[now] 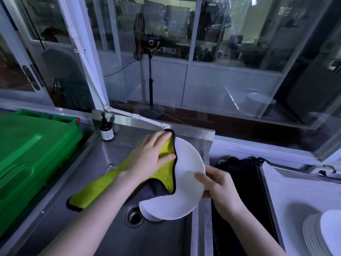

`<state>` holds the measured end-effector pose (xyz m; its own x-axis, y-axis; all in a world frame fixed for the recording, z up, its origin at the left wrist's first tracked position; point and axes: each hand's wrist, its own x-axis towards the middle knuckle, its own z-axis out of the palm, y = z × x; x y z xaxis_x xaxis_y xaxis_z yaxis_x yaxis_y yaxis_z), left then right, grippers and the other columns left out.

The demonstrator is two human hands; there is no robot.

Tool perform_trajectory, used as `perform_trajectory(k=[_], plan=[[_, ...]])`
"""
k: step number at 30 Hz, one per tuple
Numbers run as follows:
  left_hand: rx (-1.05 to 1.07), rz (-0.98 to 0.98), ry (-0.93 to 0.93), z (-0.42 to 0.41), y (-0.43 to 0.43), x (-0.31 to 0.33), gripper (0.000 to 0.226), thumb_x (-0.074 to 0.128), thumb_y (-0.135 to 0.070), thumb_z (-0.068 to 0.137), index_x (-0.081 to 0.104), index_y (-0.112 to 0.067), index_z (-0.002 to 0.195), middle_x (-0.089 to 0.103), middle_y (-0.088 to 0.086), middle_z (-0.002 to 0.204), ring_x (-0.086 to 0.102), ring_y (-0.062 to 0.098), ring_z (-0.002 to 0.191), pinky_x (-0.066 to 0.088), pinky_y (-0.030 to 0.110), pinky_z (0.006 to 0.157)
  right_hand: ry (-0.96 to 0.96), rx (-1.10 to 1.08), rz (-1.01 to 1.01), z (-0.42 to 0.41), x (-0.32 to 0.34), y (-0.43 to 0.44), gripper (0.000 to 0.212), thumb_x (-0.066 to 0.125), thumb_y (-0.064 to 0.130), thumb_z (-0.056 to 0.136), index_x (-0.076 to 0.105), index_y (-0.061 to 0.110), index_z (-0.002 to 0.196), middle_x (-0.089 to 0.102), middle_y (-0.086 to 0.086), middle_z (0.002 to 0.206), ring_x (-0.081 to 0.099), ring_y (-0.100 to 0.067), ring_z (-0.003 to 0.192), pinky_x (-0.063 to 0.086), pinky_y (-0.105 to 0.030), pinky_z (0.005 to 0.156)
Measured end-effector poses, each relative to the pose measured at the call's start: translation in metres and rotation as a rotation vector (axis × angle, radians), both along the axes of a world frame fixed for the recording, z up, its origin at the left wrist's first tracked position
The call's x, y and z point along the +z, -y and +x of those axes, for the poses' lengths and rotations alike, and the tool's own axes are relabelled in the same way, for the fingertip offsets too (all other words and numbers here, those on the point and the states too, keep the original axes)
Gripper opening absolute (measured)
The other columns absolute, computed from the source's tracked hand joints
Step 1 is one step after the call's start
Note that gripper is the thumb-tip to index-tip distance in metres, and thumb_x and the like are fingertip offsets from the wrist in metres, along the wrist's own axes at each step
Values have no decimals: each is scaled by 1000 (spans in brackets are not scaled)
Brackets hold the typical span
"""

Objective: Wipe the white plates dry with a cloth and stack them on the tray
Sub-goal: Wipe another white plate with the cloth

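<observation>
I have the white plate up off the sink, tilted with its face toward me and its lower rim hanging over the drain. My right hand pinches its right rim, thumb on the face and the other fingers behind. My left hand lies flat on the yellow-green cloth, fingers together and stretched toward the upper left rim, pressing the cloth onto the left part of the face. The rest of the cloth trails down to the left over the sink's near-left slope, its dark underside folded out below my palm.

What matters next: the bare, unwiped part of the face lies to the right of my left hand and below it, between my two hands. So I judge the wipe should sweep right and down across the face, with the right hand bracing against that push.

The stack of plates sits on the tray at the surface's near-right corner, well apart from the plate I hold and on my right hand's side. That hand is nearer and would carry it over. A second white rim seems to peek out below the held plate near the drain; I cannot tell what it is.
</observation>
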<state>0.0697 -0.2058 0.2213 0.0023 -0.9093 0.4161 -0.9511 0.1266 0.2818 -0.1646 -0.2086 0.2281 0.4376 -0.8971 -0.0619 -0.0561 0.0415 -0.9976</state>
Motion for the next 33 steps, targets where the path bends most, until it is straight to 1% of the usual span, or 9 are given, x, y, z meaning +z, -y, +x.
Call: perform_trajectory(k=[4, 9, 12, 14, 18, 22, 27, 30, 33], plan=[[44, -53, -388, 16, -9, 0, 48, 78, -38, 80, 59, -19, 119, 67, -6, 109, 60, 17, 93, 46, 34, 73, -227, 51, -228, 3, 13, 16, 17, 58, 8, 97, 74, 9, 92, 65, -18, 72, 57, -23, 64, 48, -38, 58], [-51, -68, -375, 14, -22, -5, 27, 80, -36, 78, 63, -25, 97, 48, -17, 61, 49, -5, 62, 35, 13, 55, -586, 210, -593, 24, 26, 28, 19, 59, 18, 97, 63, 2, 86, 59, -16, 74, 53, -31, 72, 42, -41, 67], [-127, -11, -324, 10, -22, -6, 22, 78, -37, 79, 64, -29, 94, 55, -6, 65, 50, 10, 62, 38, 27, 57, -747, 259, -667, 42, 23, 29, 23, 57, 27, 97, 60, 5, 90, 53, -9, 70, 50, -31, 73, 43, -41, 69], [-135, 6, -430, 13, -24, -11, 20, 77, -35, 82, 63, -31, 96, 57, -10, 68, 49, 8, 59, 37, 23, 57, -768, 248, -672, 48, 20, 32, 20, 58, 26, 97, 61, 7, 93, 51, 0, 68, 49, -25, 72, 43, -40, 71], [73, -95, -677, 21, -37, -31, 11, 70, -34, 88, 66, -26, 95, 57, -17, 64, 48, 1, 57, 35, 11, 54, -577, 133, -579, 48, 18, 42, 15, 62, 16, 96, 72, 26, 101, 63, 18, 80, 56, -3, 78, 40, -13, 70], [196, -122, -884, 26, -49, -46, 17, 62, -30, 92, 62, -13, 92, 57, -17, 60, 46, -2, 55, 33, 14, 53, -345, -61, -354, 44, 8, 43, 18, 60, 19, 97, 70, 31, 87, 68, 16, 77, 58, 1, 70, 45, -22, 67], [126, 11, -767, 48, -39, -27, 14, 72, -28, 88, 64, -23, 97, 58, -22, 62, 51, -8, 60, 36, 9, 57, -461, 75, -481, 65, 12, 43, 10, 57, 21, 100, 67, 17, 100, 68, 4, 89, 60, -13, 81, 46, -31, 77], [-48, 109, -511, 50, -30, -14, 16, 76, -36, 82, 64, -30, 91, 47, -12, 58, 41, 1, 54, 31, 16, 53, -602, 221, -613, 85, 10, 37, 19, 60, 16, 98, 68, 17, 115, 68, 7, 96, 58, -6, 89, 42, -22, 82], [-88, 131, -551, 63, -22, -15, 19, 75, -34, 85, 58, -28, 78, 42, -7, 60, 36, 4, 57, 29, 26, 57, -569, 161, -604, 93, 5, 38, 18, 60, 15, 97, 69, 17, 113, 69, 9, 96, 58, -4, 90, 43, -15, 83]])
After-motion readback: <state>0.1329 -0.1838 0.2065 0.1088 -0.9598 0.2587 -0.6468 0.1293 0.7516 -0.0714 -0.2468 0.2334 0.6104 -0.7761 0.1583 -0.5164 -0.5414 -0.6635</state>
